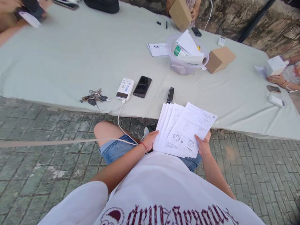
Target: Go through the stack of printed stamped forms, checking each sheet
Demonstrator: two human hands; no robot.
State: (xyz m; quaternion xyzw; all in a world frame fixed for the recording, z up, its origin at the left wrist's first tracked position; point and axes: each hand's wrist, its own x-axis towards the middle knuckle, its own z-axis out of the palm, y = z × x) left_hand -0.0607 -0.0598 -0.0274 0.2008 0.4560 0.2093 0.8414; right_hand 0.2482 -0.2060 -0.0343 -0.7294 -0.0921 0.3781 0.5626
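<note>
A fanned stack of printed papers (180, 128) lies over my lap, its upper part reaching the table's near edge. The top sheet bears round stamps. My left hand (150, 139) grips the stack's left edge, with a red cord at the wrist. On the right edge my right hand (202, 145) pinches the sheets, thumb on top and the other fingers hidden beneath. Just beyond the papers lies a black stapler (171, 94), partly covered by them. Left of it are a black smartphone (142, 86), a white power bank (125, 89) with a white cable, and a bunch of keys (95, 97).
A clear plastic tub (180, 68) holding papers, a bottle and a roll stands mid-table beside a cardboard box (220, 59). Other people sit around the table (82, 56); one holds a cardboard box (181, 15), another a white box (276, 66). The white cable (119, 115) hangs beside my leg.
</note>
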